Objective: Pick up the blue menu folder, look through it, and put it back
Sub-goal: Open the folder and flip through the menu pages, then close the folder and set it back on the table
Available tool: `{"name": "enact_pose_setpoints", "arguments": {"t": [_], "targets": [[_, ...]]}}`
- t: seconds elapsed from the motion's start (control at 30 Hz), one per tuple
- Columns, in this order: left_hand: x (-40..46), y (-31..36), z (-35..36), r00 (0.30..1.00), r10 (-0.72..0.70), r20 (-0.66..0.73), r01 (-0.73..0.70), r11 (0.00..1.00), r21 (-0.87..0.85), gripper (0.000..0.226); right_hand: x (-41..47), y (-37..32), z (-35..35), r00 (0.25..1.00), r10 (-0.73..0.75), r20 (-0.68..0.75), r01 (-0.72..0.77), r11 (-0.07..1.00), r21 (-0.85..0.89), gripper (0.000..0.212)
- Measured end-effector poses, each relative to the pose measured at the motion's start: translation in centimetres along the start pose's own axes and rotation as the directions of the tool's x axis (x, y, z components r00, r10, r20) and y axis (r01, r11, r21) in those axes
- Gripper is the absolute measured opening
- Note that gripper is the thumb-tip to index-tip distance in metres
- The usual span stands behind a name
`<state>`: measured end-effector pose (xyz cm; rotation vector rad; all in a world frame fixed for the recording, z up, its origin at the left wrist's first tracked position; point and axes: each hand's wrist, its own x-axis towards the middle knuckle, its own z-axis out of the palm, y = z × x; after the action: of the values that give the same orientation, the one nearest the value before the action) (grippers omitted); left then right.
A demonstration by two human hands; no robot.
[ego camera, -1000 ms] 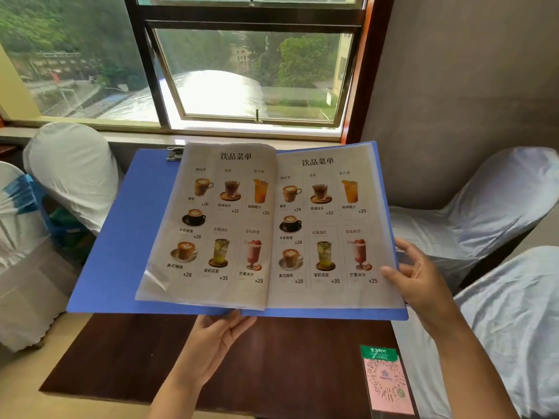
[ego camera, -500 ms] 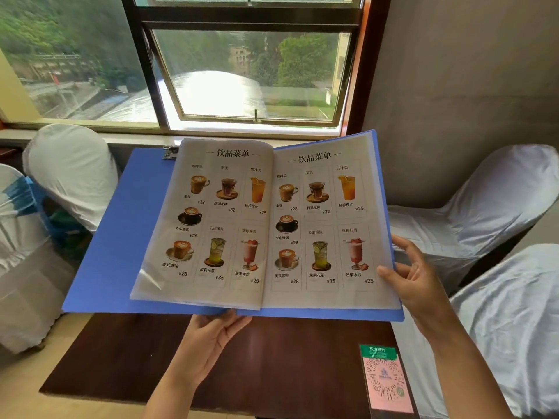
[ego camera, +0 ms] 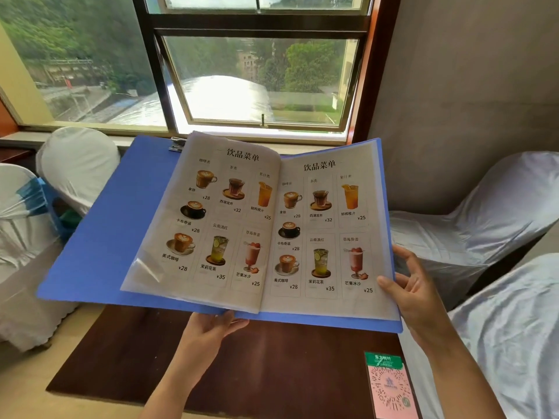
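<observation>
The blue menu folder (ego camera: 99, 237) is held open in the air above the dark wooden table (ego camera: 248, 364). Its clear sleeves show two drink-menu pages (ego camera: 260, 225) with pictures of coffees, teas and juices. My left hand (ego camera: 208, 337) supports the folder from below near the spine, fingers under the front edge. My right hand (ego camera: 414, 288) grips the right edge, thumb on the right page and fingers behind the cover. A metal clip (ego camera: 177, 144) sits at the folder's top edge.
A pink and green QR-code card (ego camera: 388, 385) lies on the table at the front right. White-covered chairs stand to the left (ego camera: 75, 167) and right (ego camera: 472, 228). A window (ego camera: 257, 80) lies straight ahead, a grey wall to its right.
The folder has dipped slightly on its left side and shifted a little left and down. Both hands keep the same hold.
</observation>
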<state>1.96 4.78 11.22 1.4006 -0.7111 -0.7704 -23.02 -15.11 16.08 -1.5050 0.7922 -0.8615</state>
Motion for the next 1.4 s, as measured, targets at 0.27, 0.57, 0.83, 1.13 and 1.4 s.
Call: {"name": "enact_pose_setpoints", "arguments": {"t": [0.27,0.57,0.83,1.13,1.4], "targets": [[-0.2,5.4,0.6,0.962,0.077,0.262,0.003,0.956,-0.294,0.016,-0.5,0.8,1.2,0.998,0.060,0.014,-0.061,0.987,0.149,0.042],[1.1,3.0,0.6,0.996,-0.084,0.041,0.093,0.943,-0.319,0.039,-1.0,-0.5,2.3,0.990,-0.039,0.132,0.011,0.978,0.208,0.046],[1.2,1.9,2.1,0.992,-0.093,-0.080,0.065,0.953,-0.297,0.021,-1.4,-1.3,1.2,0.988,0.030,0.151,-0.052,0.988,0.144,0.039],[1.8,2.0,-0.4,0.942,-0.172,0.288,0.176,0.984,0.013,0.051,-1.9,1.6,-1.7,0.995,0.088,0.044,-0.089,0.996,0.009,0.031],[2.7,-5.4,0.1,0.938,-0.335,0.084,0.321,0.936,0.147,0.024,-1.5,8.3,-0.7,0.959,0.283,-0.003,-0.273,0.921,-0.277,0.025]]}}
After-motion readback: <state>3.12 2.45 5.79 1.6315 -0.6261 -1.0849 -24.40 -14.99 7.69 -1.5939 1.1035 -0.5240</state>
